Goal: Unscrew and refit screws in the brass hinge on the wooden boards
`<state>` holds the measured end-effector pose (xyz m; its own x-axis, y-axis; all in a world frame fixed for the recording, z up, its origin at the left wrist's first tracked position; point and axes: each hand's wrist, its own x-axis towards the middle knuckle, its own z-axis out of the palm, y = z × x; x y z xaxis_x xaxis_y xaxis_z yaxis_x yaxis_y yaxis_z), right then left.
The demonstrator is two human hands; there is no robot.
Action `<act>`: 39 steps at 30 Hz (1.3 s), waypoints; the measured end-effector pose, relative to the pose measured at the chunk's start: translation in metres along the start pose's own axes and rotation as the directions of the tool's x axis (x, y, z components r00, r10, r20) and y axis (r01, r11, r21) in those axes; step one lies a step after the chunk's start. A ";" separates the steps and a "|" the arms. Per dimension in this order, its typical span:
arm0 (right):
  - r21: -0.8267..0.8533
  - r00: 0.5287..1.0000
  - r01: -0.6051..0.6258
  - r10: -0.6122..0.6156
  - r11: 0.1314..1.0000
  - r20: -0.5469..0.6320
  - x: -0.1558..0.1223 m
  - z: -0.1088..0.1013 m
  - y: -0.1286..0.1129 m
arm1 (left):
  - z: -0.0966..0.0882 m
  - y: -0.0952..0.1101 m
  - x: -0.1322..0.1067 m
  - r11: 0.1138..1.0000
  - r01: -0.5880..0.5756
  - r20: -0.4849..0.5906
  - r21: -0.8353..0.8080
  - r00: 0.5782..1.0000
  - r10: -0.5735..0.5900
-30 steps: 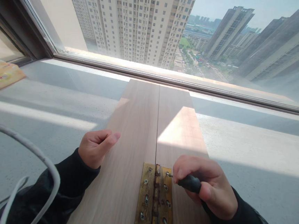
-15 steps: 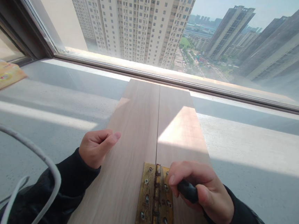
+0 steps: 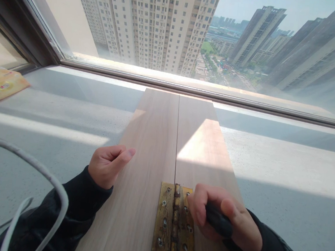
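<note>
My left hand (image 3: 109, 165) rests closed over the left wooden board (image 3: 151, 139), thumb laid against the curled fingers; whatever may be inside is hidden. In my right hand (image 3: 221, 216) is a screwdriver (image 3: 219, 222), of which only the black handle shows; the hand covers its shaft and tip. A worn brass hinge (image 3: 164, 219) lies unfolded across the seam between the left board and the right board (image 3: 203, 144). Several cross-head screws sit in both leaves, and some on the right leaf lean. My right fingers hover at the right leaf's edge.
A pale speckled sill (image 3: 284, 163) carries the boards, whose far ends reach the window frame (image 3: 188, 89). A white cable (image 3: 48, 175) loops across my left forearm. At the far left lies an orange-yellow packet (image 3: 5, 86). Tall buildings stand outside the glass.
My right hand has turned and shifted slightly to the right, and the black handle has swung right and down with it. My left hand, the hinge and the boards have stayed put.
</note>
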<state>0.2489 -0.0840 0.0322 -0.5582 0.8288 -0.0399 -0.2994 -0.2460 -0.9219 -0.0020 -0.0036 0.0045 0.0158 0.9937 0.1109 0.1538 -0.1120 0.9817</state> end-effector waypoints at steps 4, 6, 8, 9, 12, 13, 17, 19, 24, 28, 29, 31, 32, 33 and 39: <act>0.148 0.999 0.021 -0.027 0.989 0.041 0.001 -0.003 -0.001 | 0.000 0.000 0.000 1.000 0.009 0.004 -0.007 1.000 -0.009; 0.192 0.999 0.020 -0.027 0.981 0.031 0.003 -0.004 -0.002 | 0.000 0.000 0.000 1.000 0.009 0.002 0.002 1.000 -0.009; 0.181 0.998 0.058 -0.060 0.982 0.001 0.004 -0.004 -0.002 | 0.000 0.000 0.000 1.000 0.007 0.000 0.005 1.000 -0.007; 0.152 0.996 0.087 -0.087 0.985 -0.006 0.005 -0.004 -0.002 | 0.000 0.000 0.000 1.000 0.006 -0.002 0.004 1.000 -0.006; 0.006 0.991 0.136 -0.136 0.991 -0.019 0.006 -0.006 -0.002 | 0.000 0.000 0.000 1.000 0.002 -0.006 0.004 1.000 -0.002; -0.042 0.989 0.143 -0.144 0.989 -0.026 0.006 -0.006 -0.002 | 0.000 0.000 0.000 1.000 0.000 -0.007 0.006 1.000 0.000; -0.261 0.973 0.187 -0.215 0.947 -0.081 0.007 -0.006 -0.010 | 0.000 0.000 0.000 1.000 -0.012 -0.007 0.014 1.000 0.012; -0.397 0.962 0.198 -0.255 0.896 -0.095 0.006 -0.006 -0.016 | 0.000 -0.001 0.000 1.000 -0.010 -0.004 0.015 1.000 0.010; -0.589 0.955 0.193 -0.289 0.785 -0.072 0.004 -0.009 -0.027 | -0.001 -0.001 0.000 1.000 -0.011 0.005 0.009 1.000 0.011; -0.572 0.943 0.233 -0.327 0.786 -0.064 0.003 -0.010 -0.022 | 0.000 0.000 0.000 1.000 -0.003 -0.001 0.017 1.000 0.003; -0.541 0.942 0.225 -0.323 0.810 -0.092 0.003 -0.010 -0.020 | 0.000 0.000 0.000 1.000 -0.001 -0.006 0.018 1.000 0.001; -0.497 0.931 0.225 -0.335 0.838 -0.144 0.002 -0.010 -0.017 | 0.000 0.001 0.000 1.000 0.000 -0.012 0.014 1.000 0.000; -0.494 0.922 0.239 -0.355 0.836 -0.155 0.002 -0.010 -0.016 | 0.001 0.001 0.000 1.000 0.001 -0.014 0.009 1.000 0.000; -0.500 0.913 0.260 -0.379 0.826 -0.150 0.002 -0.011 -0.015 | 0.001 0.001 0.000 1.000 0.001 -0.014 0.004 1.000 -0.001; -0.339 0.958 0.211 -0.264 0.917 -0.115 0.003 -0.012 -0.011 | 0.001 0.001 0.000 1.000 0.000 -0.011 0.001 1.000 0.000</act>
<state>0.2598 -0.0729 0.0381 -0.3665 0.9165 0.1604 -0.1297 0.1204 -0.9842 -0.0012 -0.0039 0.0055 0.0044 0.9937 0.1123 0.1545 -0.1116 0.9817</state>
